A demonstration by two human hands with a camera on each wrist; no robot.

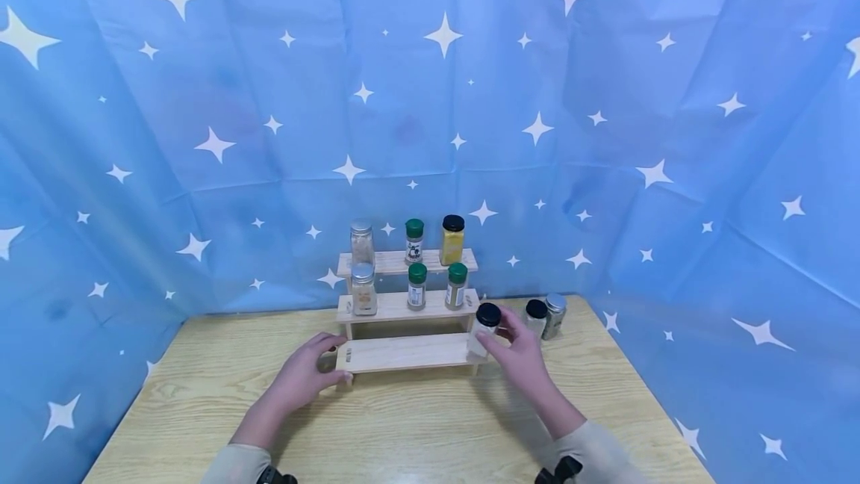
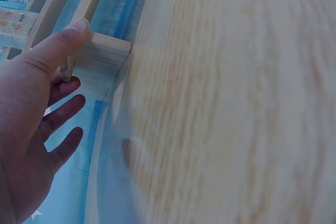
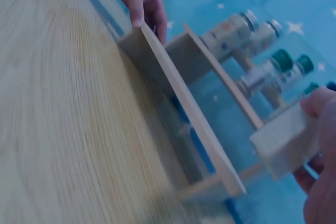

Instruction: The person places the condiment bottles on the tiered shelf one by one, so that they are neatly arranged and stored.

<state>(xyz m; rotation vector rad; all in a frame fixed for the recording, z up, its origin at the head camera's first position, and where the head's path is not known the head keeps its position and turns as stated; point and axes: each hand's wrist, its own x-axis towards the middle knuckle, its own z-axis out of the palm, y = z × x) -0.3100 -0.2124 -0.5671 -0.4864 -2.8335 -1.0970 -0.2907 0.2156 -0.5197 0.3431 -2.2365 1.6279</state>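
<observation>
Starry blue fabric (image 1: 403,103) hangs behind a wood-grain bench (image 1: 376,432) with a three-tier wooden spice rack (image 1: 391,308) on it. Left hand (image 1: 305,372) has the bottom tier's (image 1: 406,352) left end pinched, spare fingers spread. Right hand's (image 1: 520,357) fingers are clamped on a black-capped spice jar (image 1: 481,329), just above that tier's right end.

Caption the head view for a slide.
Left hand grips the rack; right hand holds a jar near the bottom shelf.
</observation>
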